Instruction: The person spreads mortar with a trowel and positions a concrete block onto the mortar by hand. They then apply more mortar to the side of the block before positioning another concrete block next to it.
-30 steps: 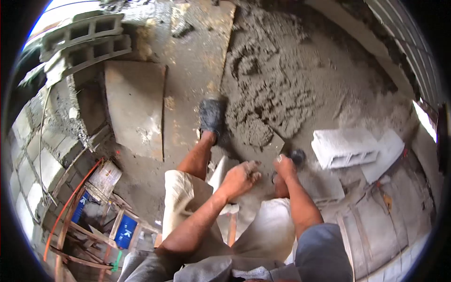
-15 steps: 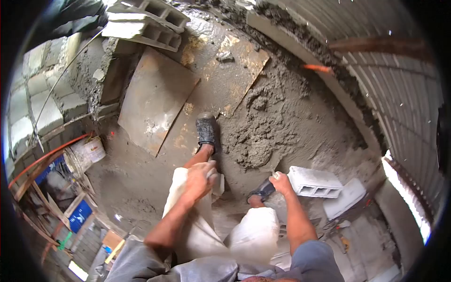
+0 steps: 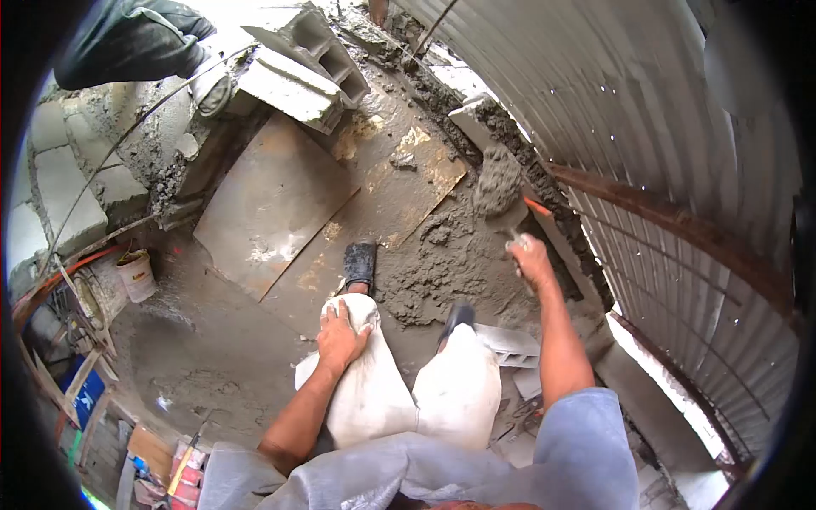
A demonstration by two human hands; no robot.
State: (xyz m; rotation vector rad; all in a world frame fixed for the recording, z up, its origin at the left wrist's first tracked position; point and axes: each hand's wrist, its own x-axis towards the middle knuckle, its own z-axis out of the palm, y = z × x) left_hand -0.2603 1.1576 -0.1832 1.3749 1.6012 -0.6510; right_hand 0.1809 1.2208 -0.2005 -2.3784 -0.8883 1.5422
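"What takes up the most room?"

"Corrugated metal sheeting (image 3: 671, 170), all down the right of the frame. Next come the person's pale trousers (image 3: 374, 391), bottom centre, then a flat board (image 3: 272, 200) lying askew, upper left of centre."

"And the mortar?"

"The wet mortar bed (image 3: 433, 268) spreads lumpily across the centre, just beside the boards. Hollow blocks (image 3: 293, 85) lean together at the upper left, and a smaller whitish bucket (image 3: 136, 276) stands at the left edge, mid-height."

"Where's the trowel?"

"The trowel (image 3: 511, 216) is right of centre, slightly above the middle, with a heaped load of mortar (image 3: 499, 180) over its blade. I can't tell whether that load touches the ledge beside it."

"The hands?"

"The right hand (image 3: 531, 259) is closed, fingers curled round the trowel's mostly hidden handle. The left hand (image 3: 340, 342) lies open, fingers spread over the trouser knee, lower centre-left."
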